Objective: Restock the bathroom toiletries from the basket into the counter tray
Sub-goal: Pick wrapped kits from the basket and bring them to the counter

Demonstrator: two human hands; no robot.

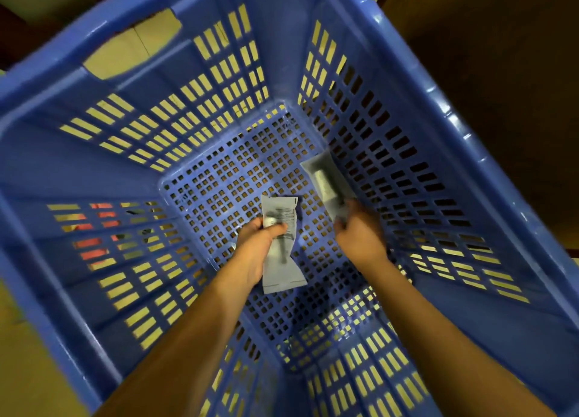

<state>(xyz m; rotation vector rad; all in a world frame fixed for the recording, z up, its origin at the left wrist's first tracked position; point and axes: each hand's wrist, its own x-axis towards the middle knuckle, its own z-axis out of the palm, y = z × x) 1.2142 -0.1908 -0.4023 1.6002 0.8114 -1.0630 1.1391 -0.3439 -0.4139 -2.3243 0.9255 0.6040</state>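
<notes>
Both arms are stretched down into the blue basket (454, 118). A grey sachet (280, 244) is gripped in the left hand (257, 250); a second sachet (326, 181), by the right wall, is pinched by the right hand (360, 231).

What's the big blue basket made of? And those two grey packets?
The blue basket looks like hard moulded plastic: there are glossy glints on its rim and neat rows of slots. The left packet and right packet seem to be thin matte plastic film or foil, I can't tell which. They crinkle, have flat sealed ends, and bulge over something inside.
</notes>
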